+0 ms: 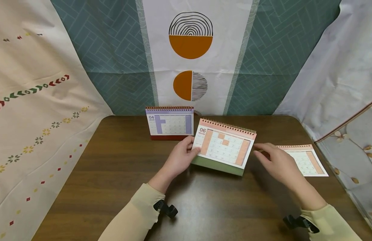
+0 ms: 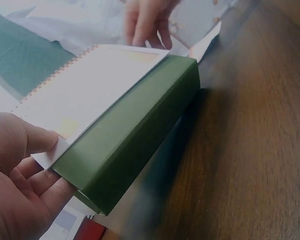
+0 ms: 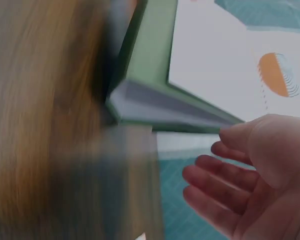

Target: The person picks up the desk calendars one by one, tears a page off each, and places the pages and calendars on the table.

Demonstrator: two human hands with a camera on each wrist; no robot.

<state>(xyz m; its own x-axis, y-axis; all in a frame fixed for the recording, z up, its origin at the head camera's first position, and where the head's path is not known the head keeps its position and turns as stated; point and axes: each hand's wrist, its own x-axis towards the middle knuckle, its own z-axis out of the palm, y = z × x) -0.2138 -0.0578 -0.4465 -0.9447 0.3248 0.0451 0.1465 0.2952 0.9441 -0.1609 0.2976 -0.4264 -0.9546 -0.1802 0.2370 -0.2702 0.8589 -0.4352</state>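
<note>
A spiral desk calendar with a green base (image 1: 217,166) and a pink-and-white page marked 06 (image 1: 225,144) is tilted in mid-table. My left hand (image 1: 180,155) pinches its left edge, thumb on the page and fingers behind, as the left wrist view also shows with the hand (image 2: 25,170) at the corner of the green base (image 2: 135,125). Beside the calendar's right edge is my right hand (image 1: 280,164), fingers loosely bent and holding nothing. In the right wrist view that hand (image 3: 250,175) is close to the green base's end (image 3: 160,107); contact is unclear.
A purple calendar marked 04 (image 1: 173,124) with a red base stands at the back, left of the green one. A pink-and-white calendar page (image 1: 309,162) lies at the right, partly behind my right hand. Patterned cloths (image 1: 116,60) hang around the wooden table (image 1: 113,187).
</note>
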